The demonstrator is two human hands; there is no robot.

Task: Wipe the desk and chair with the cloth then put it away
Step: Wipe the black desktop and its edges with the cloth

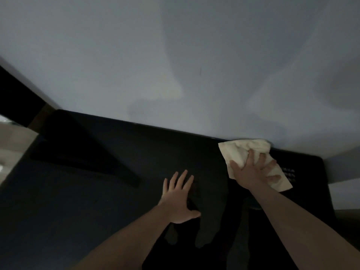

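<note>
Low in the frame, two bare arms reach up from the bottom edge. The left hand (180, 199) is nearer the middle of the frame. Its fingers are spread and straight, and it lies flat on the dark, smooth tabletop (93, 201). It holds nothing. It looks like it is there to keep the person steady.

A bit farther and to the right, the right hand (253, 172) presses down on the pale cream, crumpled cloth (243, 151). The fingers are spread wide on top of the cloth, pushing it flat against the tabletop. They are not wrapped round it.

The cloth sits right under that hand, at the right of the frame. Its far end is bunched up and touches the grey-white wall (175, 55) at the back edge of the tabletop. It stretches from upper left to lower right.

So the right hand is the one to do the wiping. There is no room to push farther away, because the wall is there. Most of the dark top lies to the left and nearer, so I think the next wipe should go that way.
</note>
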